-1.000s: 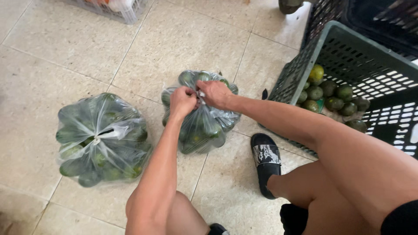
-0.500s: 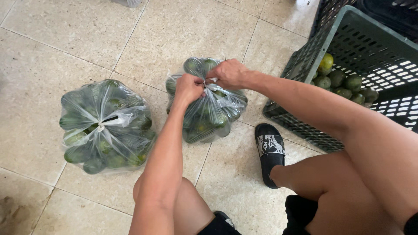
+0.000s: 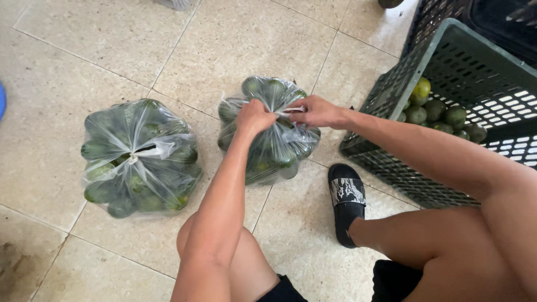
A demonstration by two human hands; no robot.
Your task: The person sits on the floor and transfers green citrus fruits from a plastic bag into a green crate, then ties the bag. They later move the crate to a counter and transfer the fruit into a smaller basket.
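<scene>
Presently both hands, left hand (image 3: 254,116) and right hand (image 3: 316,112), are pinching shut the top of the clear bag (image 3: 268,131) directly beneath them.

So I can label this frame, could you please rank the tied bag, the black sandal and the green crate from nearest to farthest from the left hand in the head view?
From the left hand:
1. Tied bag, on its left.
2. Black sandal, lower right.
3. Green crate, far right.
</scene>
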